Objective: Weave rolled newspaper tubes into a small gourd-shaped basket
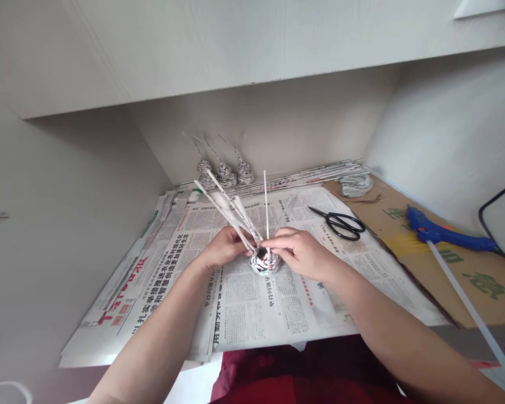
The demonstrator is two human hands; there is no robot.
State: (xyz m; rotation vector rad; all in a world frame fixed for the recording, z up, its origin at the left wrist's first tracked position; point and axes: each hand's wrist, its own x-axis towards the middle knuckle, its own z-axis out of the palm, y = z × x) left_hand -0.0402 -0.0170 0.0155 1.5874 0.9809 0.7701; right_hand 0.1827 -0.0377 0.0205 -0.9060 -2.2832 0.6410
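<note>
Small round cup of woven printed paper point(264, 266) between two hands

I see the cup at the centre, resting on black-and-white newspaper sheets point(246, 325), with slim white rolled-paper rods point(265, 196) rising from it, one upright, others leaning left. My left hand point(224, 247) has its fingers drawn narrow at the rods' bases; my right hand point(306, 253) reaches the rim, thumb and forefinger slightly apart. I cannot tell whether either pinches a strip. Black loop-handled scissors point(328, 218) lie to the right, well short of the blue glue gun point(425, 227).

Scissors point(330, 217) on newspaper point(244, 322), right of basket point(264, 268), left of glue gun point(454, 238).
</note>
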